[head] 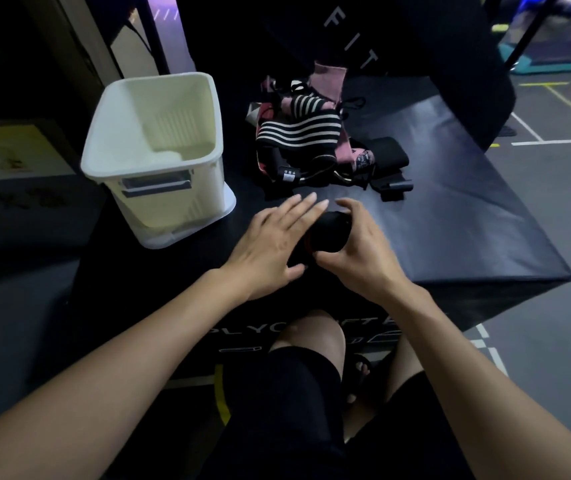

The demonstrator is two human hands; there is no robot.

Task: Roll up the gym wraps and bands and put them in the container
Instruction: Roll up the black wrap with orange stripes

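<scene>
With the right hand (356, 247) curled round the black roll (325, 233) and the left hand (273, 244) only lying flat against it, that roll could spring loose before reaching the bin (159, 181).

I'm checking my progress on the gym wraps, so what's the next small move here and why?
Probably lift the black roll left into the white bin. It already looks tightly rolled, the right hand curls round it, and the left hand lies flat against its other side. The bin looks empty, and the pile behind is not yet rolled.
</scene>
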